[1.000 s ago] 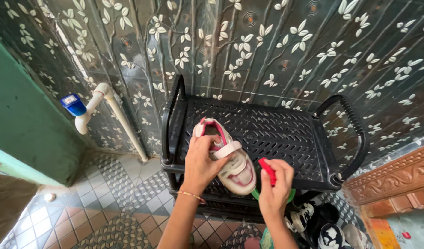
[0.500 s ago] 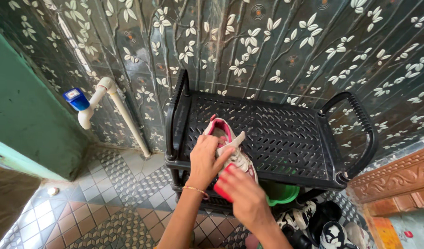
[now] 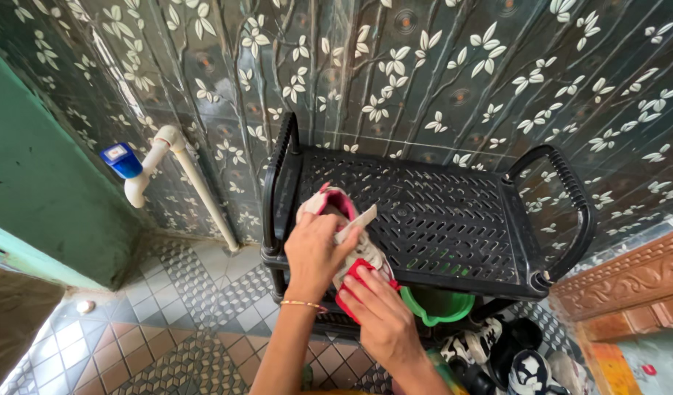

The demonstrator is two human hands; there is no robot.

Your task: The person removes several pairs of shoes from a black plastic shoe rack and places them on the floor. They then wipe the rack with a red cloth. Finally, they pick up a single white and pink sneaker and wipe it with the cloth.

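My left hand [image 3: 313,252] grips a small white and pink shoe [image 3: 349,230] by its side, holding it over the top shelf of a black plastic rack [image 3: 453,219]. The shoe's strap flap sticks up. My right hand [image 3: 380,314] presses a red brush [image 3: 354,289] against the shoe's front end, covering most of the toe. A thin gold bangle sits on my left wrist.
A green bowl [image 3: 439,303] rests on the rack's lower shelf, with black and white shoes [image 3: 512,355] on the floor below right. A white pipe with a blue tap [image 3: 139,164] juts from the tiled wall at left. Patterned floor tiles [image 3: 168,314] lie below.
My right hand swung the red brush from the right side of the shoe onto its toe. The shoe turned and shifted slightly left in my left hand.
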